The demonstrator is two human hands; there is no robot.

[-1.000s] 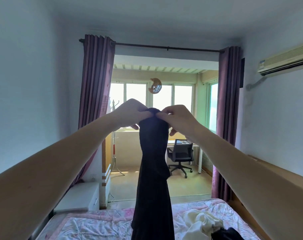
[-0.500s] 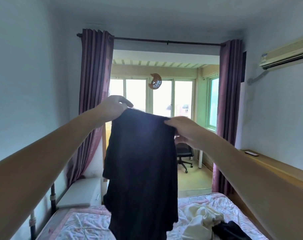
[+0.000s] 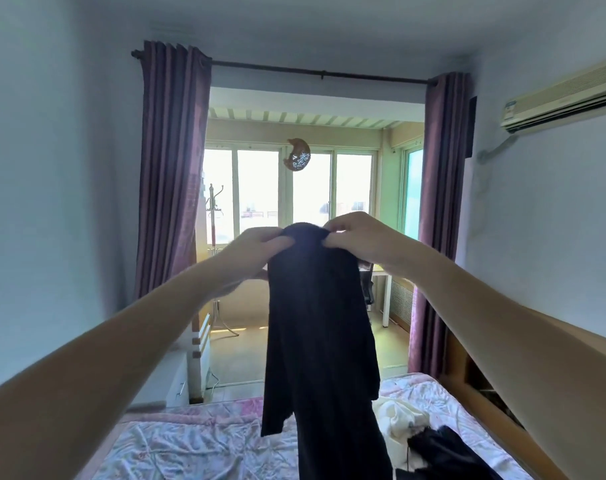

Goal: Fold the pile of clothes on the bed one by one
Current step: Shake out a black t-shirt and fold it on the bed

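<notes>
A black garment (image 3: 320,341) hangs in the air in front of me, bunched narrow at its top edge. My left hand (image 3: 256,247) pinches that top edge from the left and my right hand (image 3: 358,237) pinches it from the right, the two hands close together. The cloth drops past the frame's bottom over the bed (image 3: 197,441). On the bed at the right lie a cream garment (image 3: 402,420) and another black garment (image 3: 443,452).
The bed has a pink floral cover. A white bedside cabinet (image 3: 166,379) stands at the left. A wooden ledge (image 3: 502,407) runs along the right wall. Purple curtains (image 3: 170,168) frame a balcony with a desk chair behind the cloth.
Half a second ago the garment was spread wide between my hands. Both hands have come together again, gathering its top edge into a narrow bunch. The view has tilted slightly.
</notes>
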